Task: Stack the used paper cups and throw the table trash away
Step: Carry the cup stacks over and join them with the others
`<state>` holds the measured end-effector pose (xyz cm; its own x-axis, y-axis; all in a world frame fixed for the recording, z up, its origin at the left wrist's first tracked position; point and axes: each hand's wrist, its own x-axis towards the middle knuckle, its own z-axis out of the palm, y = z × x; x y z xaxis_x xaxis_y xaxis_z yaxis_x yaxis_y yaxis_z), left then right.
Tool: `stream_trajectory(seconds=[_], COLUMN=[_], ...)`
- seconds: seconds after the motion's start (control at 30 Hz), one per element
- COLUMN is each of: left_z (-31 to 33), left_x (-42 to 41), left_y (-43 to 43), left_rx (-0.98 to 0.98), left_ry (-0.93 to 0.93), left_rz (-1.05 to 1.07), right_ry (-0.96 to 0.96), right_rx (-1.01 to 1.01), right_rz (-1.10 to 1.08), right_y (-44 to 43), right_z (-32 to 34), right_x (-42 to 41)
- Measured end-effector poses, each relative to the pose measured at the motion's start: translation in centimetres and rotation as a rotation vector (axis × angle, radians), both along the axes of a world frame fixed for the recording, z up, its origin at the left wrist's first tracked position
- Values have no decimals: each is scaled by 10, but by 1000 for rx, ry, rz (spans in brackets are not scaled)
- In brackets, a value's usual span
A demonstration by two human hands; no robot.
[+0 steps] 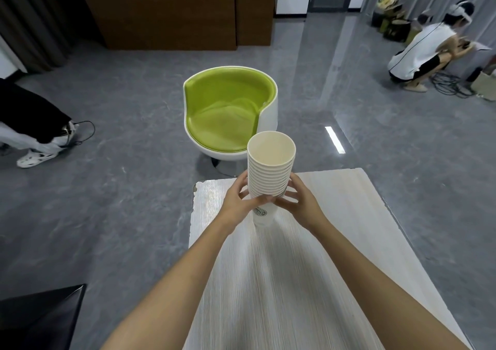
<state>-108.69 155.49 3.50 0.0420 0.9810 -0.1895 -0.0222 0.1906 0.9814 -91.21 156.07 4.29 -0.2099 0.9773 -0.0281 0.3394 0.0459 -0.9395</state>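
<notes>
Bare forearms reach up from the bottom edge of the frame and meet at its centre, over the pale, wood-grained rectangular surface [335,242]. The left hand [236,202] grasps a tall stack of nested white paper cups [271,172] from the left side, with its fingers curled across the near face of the stack just below the lowest rim. The right hand [298,202] grasps the same stack from the right, its fingers wrapped round the lower part. Both hands are clenched on the stack.

The stack stands roughly upright at the centre of the frame, above the far part of the surface, with its open mouth facing up. Many rolled rims show one under another, and the bottom cup bears a round green logo. Whether its base touches the surface cannot be told.

Beyond the surface, at the upper middle of the frame, a lime-green tub chair with a white shell [228,113] stands on the grey polished floor [120,188]. A dark flat object [40,317] fills the lower left corner. At the left edge are a leg in light trousers and a white shoe [35,159]. In the upper right a crouching person in a white top [418,54] faces away. A brown wooden cabinet [166,9] stands at the top.
</notes>
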Motion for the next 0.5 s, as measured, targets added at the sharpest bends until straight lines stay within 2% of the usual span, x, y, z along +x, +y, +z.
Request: stream_trajectory(seconds=[0.2, 0.5], left_z=[6, 41], left_x=[-4, -29], left_y=[-6, -41], left_rx=[26, 147], left_ry=[-41, -113], left_rz=[7, 39], right_ry=[-12, 106], right_rx=[31, 70], right_rz=[18, 104], right_y=[-6, -29], right_z=[11, 53], right_x=[-2, -32])
